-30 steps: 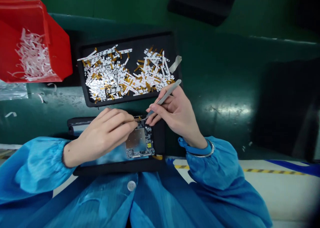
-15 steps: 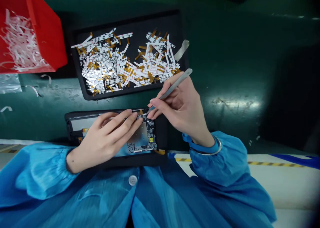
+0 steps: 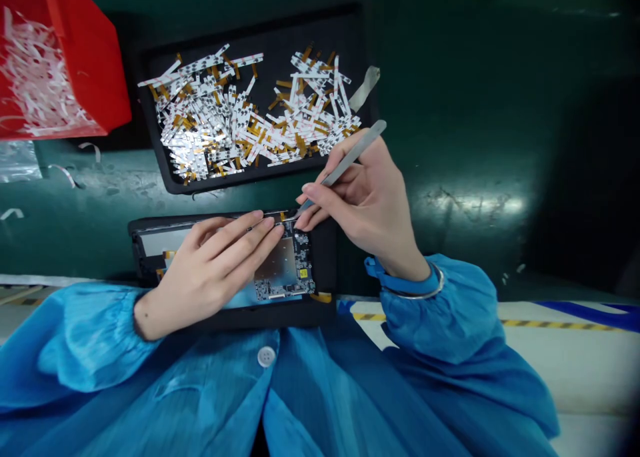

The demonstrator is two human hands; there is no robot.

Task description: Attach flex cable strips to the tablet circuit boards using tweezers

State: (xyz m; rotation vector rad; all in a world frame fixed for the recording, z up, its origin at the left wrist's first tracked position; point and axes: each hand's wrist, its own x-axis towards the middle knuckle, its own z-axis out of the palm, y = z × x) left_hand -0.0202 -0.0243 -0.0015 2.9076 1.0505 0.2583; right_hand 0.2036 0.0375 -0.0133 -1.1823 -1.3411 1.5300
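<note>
Pinching steel tweezers point(image 3: 353, 153) between thumb and fingers, the right hand point(image 3: 365, 207) is holding their tips at the top edge of a circuit board point(image 3: 285, 270), which is lying in a black tablet frame point(image 3: 323, 263) near the desk's front edge. The left hand point(image 3: 215, 270) is resting across the frame, its fingertips point(image 3: 273, 225) sitting together at that same board edge beside a thin amber flex strip point(image 3: 283, 215); whether they are gripping it, I cannot tell. A black tray point(image 3: 250, 27) of white-and-amber flex strips point(image 3: 240, 120) is sitting just above the frame. A red bin point(image 3: 85, 63) of white scraps point(image 3: 37, 77) is occupying the far left corner, while the green desk point(image 3: 465, 103) is stretching away open to the right.
</note>
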